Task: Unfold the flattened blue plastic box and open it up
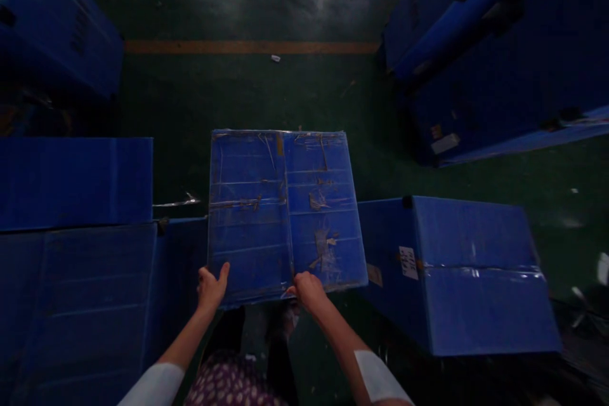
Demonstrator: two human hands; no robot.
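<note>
A blue box (252, 222) with worn tape and torn label patches is in front of me, its top face showing a seam down the middle. My left hand (212, 285) grips its near left corner, thumb on the top face and fingers at the side, partly hidden. At the near edge, just right of the seam, my right hand (309, 288) is closed on the box with its fingers curled. The underside of the box is out of sight.
To the left stand large blue boxes (85, 279), close beside the held one. Another taped blue box (480, 273) with a white label is at the right. More blue boxes (514, 70) fill the upper right. An orange line (238, 47) crosses the dark green floor (285, 95).
</note>
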